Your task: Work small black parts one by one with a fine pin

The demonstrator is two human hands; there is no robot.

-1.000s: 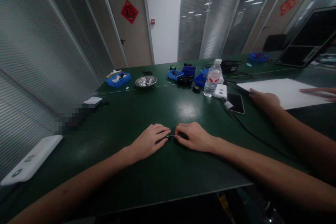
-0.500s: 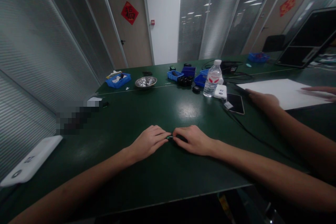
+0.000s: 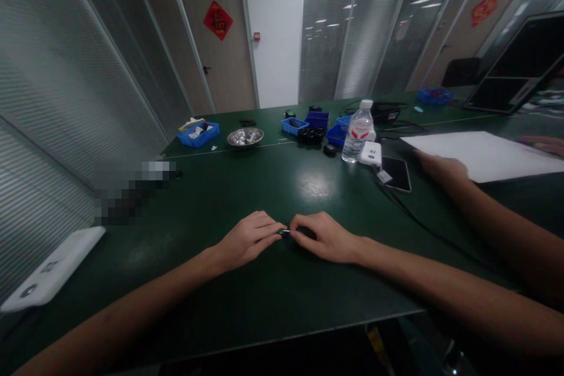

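Close to the table's near edge, my left hand [image 3: 247,239] and my right hand [image 3: 326,236] meet almost fingertip to fingertip, resting low over the dark green table [image 3: 211,311]. Between them shows a small dark green piece with a thin silver shaft [image 3: 286,231]. Left thumb and fingers pinch its dark green end. On the shaft's other end, the right thumb and index finger are closed. Fingertips cover most of the piece, and its exact kind is too small to make out.
A water bottle [image 3: 358,132], a white power bank [image 3: 371,154] and a phone [image 3: 396,174] stand or lie right of centre. Farther back are a metal bowl [image 3: 245,137] and a blue basket [image 3: 198,135]. At right, another person's hand [image 3: 445,169] touches white paper [image 3: 489,153].
My hands stay nearly in place, and slightly more of the silver shaft and dark green end shows. At right, the other person's far hand has shifted along the paper.
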